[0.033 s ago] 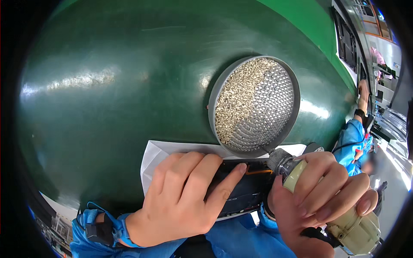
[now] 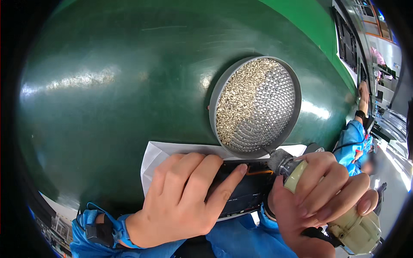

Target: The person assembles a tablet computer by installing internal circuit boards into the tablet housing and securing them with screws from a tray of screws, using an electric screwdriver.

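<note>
My right hand [image 2: 318, 189] is wrapped around a pale green electric screwdriver [image 2: 295, 176] with a knurled metal collar. Its thin bit reaches the near rim of a round grey dish [image 2: 297, 116]; whether it touches the screws cannot be told. Small gold-coloured screws [image 2: 236, 99] heap along the dish's left half, and the right half shows a dimpled grid, many of its holes filled. Under my left hand [image 2: 185, 195] lies a black flat panel [image 2: 243, 193] with an orange strip. The left fingers curl over its far side, fingertips partly hidden, while the thumb presses on top.
White paper [image 2: 150, 159] lies beneath the panel on the green table [image 2: 107, 107]. Beyond the right side, a co-worker's arm in a blue sleeve [image 2: 350, 135] reaches toward another black panel [image 2: 345, 38]. A small grey round object [image 2: 313, 148] sits right of the dish.
</note>
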Demonstrator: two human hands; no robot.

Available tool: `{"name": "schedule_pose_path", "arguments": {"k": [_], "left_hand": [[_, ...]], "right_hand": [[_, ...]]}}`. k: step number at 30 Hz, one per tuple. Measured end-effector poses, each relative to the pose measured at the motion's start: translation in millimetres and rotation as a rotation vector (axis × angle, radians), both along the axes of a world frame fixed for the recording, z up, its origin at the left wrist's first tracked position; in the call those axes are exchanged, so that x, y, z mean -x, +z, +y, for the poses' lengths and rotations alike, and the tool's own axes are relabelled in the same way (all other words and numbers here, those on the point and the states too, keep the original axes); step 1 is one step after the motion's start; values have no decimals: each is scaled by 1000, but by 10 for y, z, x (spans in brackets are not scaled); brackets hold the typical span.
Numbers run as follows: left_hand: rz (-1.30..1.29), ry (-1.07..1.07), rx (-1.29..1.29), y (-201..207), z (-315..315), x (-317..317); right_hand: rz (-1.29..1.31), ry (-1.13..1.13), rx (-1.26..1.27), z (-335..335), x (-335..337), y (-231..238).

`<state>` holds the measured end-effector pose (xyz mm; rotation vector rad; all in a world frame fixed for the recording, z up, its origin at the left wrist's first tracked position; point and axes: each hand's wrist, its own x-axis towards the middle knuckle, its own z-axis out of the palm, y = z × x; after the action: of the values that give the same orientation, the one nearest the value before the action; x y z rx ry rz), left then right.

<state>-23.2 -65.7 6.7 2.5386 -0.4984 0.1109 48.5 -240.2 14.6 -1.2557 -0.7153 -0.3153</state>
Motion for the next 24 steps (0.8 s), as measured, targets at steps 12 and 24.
{"name": "schedule_pose_path", "arguments": {"k": [12,24], "left_hand": [[11,-12,-30,23,-11,-9],[14,-37,10,-17,-65,-39]], "right_hand": [[-7,27,85,-96,-36,56],[1,-153,-19,-36,342,60]]}}
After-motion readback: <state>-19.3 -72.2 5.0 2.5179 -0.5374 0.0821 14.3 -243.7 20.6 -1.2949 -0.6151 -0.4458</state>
